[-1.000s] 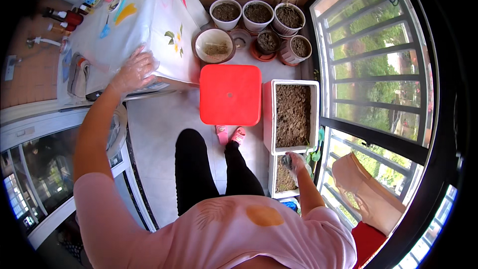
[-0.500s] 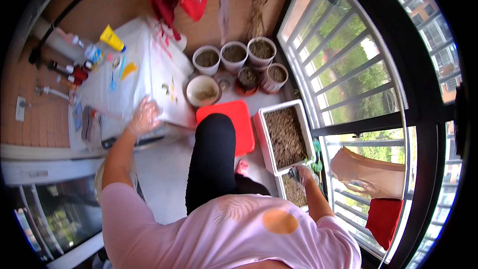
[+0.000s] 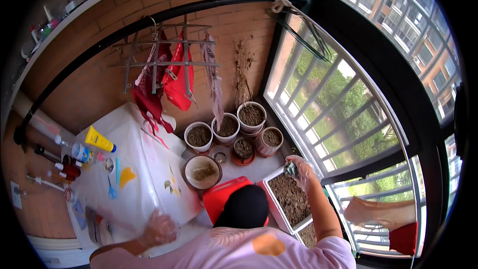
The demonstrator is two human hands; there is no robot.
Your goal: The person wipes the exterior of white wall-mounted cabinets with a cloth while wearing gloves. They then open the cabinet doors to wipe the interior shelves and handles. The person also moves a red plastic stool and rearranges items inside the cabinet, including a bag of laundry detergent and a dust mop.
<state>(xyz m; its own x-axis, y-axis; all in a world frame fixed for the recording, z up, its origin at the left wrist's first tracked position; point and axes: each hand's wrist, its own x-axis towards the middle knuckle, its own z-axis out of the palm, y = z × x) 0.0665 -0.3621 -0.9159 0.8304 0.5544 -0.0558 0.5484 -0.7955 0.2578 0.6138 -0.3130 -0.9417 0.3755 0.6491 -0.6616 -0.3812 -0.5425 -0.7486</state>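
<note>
My right hand (image 3: pixel 302 173), in a clear plastic glove, is closed on a small crumpled grey-green rag (image 3: pixel 291 170). It is at the far right corner of a white rectangular planter (image 3: pixel 269 194) full of dry brown soil (image 3: pixel 290 200). My left hand (image 3: pixel 158 229), also in a clear glove, is near the front edge of a table with a white cover (image 3: pixel 144 179). Motion smears its fingers, and nothing shows in it. Under my leg is a red square lid or stool top (image 3: pixel 216 200).
Several soil-filled pots, one a white pot (image 3: pixel 199 148), stand by the brick wall beside a wide bowl (image 3: pixel 188 174). A yellow tube (image 3: pixel 98 142) and blue scissors (image 3: pixel 112 192) lie on the table. A drying rack (image 3: pixel 164 63) with red cloths hangs above. Barred windows (image 3: pixel 343 104) line the right.
The view has tilted up, showing more of the wall and rack. My right hand has moved from the planter's near end to its far corner. My left hand has drawn back towards me.
</note>
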